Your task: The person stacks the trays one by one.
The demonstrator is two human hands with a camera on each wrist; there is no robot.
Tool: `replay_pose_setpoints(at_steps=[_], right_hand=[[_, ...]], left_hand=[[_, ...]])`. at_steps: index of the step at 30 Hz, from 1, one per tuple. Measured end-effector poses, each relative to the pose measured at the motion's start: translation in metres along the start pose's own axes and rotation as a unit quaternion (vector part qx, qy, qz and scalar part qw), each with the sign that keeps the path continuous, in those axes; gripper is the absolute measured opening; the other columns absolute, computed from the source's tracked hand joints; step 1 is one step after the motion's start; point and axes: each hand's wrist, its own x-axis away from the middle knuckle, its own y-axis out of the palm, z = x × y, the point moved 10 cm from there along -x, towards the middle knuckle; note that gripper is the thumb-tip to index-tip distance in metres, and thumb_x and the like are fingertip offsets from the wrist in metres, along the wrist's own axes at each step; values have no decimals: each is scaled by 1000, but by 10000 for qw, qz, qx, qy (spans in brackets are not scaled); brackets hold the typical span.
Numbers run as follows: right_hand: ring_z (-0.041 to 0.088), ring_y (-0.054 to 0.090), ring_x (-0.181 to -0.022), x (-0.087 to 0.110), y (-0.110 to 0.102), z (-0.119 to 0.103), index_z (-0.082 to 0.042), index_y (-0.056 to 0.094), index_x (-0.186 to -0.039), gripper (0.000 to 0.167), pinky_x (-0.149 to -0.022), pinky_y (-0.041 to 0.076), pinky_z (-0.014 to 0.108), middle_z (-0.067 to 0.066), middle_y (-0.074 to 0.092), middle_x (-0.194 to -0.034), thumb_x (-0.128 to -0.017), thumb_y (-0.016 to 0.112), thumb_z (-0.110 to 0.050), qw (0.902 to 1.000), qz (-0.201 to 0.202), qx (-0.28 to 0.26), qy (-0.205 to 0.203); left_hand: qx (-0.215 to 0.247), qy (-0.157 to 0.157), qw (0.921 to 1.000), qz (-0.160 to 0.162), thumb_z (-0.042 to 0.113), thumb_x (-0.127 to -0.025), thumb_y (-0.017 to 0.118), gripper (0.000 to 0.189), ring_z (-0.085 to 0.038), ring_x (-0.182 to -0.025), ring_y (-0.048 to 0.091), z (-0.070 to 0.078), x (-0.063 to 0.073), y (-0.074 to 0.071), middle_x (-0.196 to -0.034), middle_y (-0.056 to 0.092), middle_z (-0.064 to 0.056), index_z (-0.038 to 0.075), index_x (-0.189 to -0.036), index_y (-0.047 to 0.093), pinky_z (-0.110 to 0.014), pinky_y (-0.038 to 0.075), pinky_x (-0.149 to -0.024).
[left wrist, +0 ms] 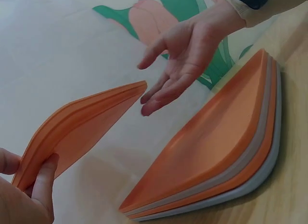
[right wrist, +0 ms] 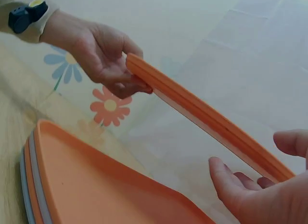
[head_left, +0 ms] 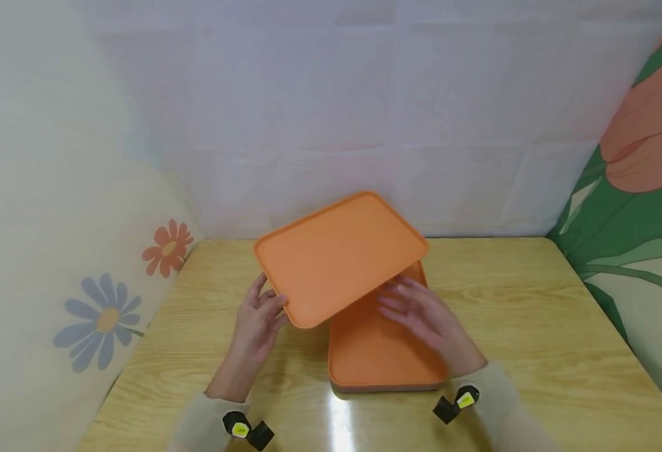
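Note:
An orange rectangular tray [head_left: 342, 257] with a low raised rim is held up and tilted. My left hand [head_left: 257, 323] grips its left end, thumb on one face and fingers on the other. Below it a stack of trays [head_left: 387, 355] lies on the table, orange on top; the left wrist view shows grey and orange layers [left wrist: 275, 108] under it. My right hand [head_left: 424, 317], slightly blurred, is over the stack by the held tray's near right edge. Its fingers [left wrist: 163, 96] are loosely spread, with a gap between them and the tray in the left wrist view.
The wood-grain table [head_left: 534, 326] extends on both sides of the stack. A pale cloth [head_left: 320, 113] hangs behind it, and flower-printed sheets [head_left: 105, 320] stand at left and right. Each sleeve carries a small black device [head_left: 458, 405].

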Motion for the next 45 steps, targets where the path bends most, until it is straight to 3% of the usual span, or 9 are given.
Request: replay_pose_setpoints(at_steps=[7,10,15,22,30,38,42,45], right_hand=[[26,67,-109,-3,6,-3,-13,59,-113,25,-104,50,48,1,70,-111,-107,37,-2,9976,231,-534,-379],[23,68,-106,-4,6,-4,-16,57,-118,27,-102,51,46,0,71,-111,-107,36,-1,9960,409,-612,-498],[17,67,-100,-6,-1,-4,-20,49,-132,35,-93,55,41,-4,70,-109,-105,39,0,9907,1049,-615,-614],[12,67,-88,-7,-8,-5,-21,48,-132,37,-80,57,33,-6,71,-98,-103,43,2,9833,1520,-489,-875],[11,68,-81,-3,-24,0,-21,44,-144,52,-72,57,29,-6,72,-93,-100,50,5,9699,2247,-381,-861],[12,68,-77,-3,-35,-2,-24,45,-138,49,-68,58,28,-4,71,-89,-100,48,5,9716,2238,-328,-693],[12,69,-75,-1,-41,-5,-22,44,-140,47,-68,58,28,-5,71,-86,-100,45,4,9754,2144,-148,-487],[12,70,-74,2,-46,-9,-20,37,-150,55,-66,58,27,-5,72,-86,-101,43,5,9788,2024,80,-296]], left_hand=[[-10,120,9999,105,-11,-95,52,83,-8,-86,63,-12,2,9,-100,54,3,14,-163,10,-24,57,-73],[79,182,9997,107,-11,-95,53,83,-9,-85,63,-17,4,13,-99,54,3,15,-163,13,-25,57,-73],[207,330,9992,85,-11,-95,53,82,-8,-83,63,-25,6,22,-102,53,2,19,-162,17,-27,59,-74],[205,386,9987,244,-12,-94,55,82,-8,-85,62,-37,8,28,-106,51,1,19,-162,19,-26,59,-73],[76,384,9990,221,-9,-94,58,84,-9,-88,62,-46,11,33,-108,51,0,19,-162,17,-28,57,-72],[-126,97,9996,247,-4,-94,61,79,-13,-89,65,-54,12,29,-116,59,-4,15,-157,17,-32,58,-70],[-108,-190,9996,192,8,-98,61,63,-16,-91,66,-54,8,23,-115,63,-3,16,-149,25,-39,60,-72],[-203,-269,9994,125,18,-100,59,45,-18,-94,66,-46,3,14,-111,63,-1,13,-139,35,-45,61,-77]])
